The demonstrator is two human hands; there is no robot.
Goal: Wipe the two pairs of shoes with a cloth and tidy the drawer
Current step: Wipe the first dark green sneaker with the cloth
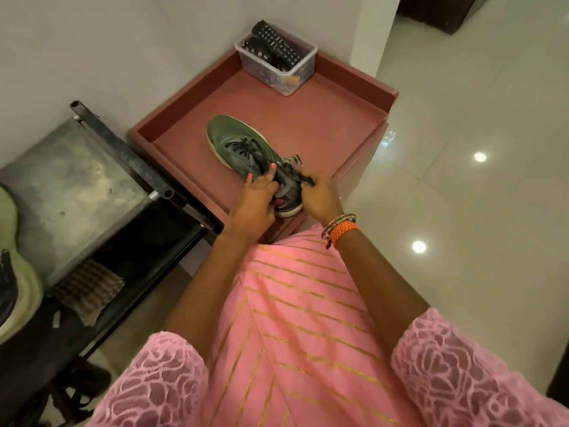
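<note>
A dark green sneaker [237, 140] with a pale sole and dark laces lies on the reddish-brown cabinet top [323, 118], toe pointing away from me. My left hand [257, 200] grips the heel end of the sneaker, fingers curled over its collar. My right hand [320, 195] pinches a dark striped cloth [295, 171] against the sneaker's right side near the heel. At the far left edge, another shoe [12, 288] with a light green sole is partly in view. A brown checked cloth [89, 288] lies on the lower shelf of the black rack.
A clear plastic box [277, 61] holding remote controls stands at the cabinet's back corner. Left of the cabinet is a black metal rack [129, 155] with a grey worn top [67, 186]. White walls close the back; glossy tiled floor [477, 149] spreads on the right.
</note>
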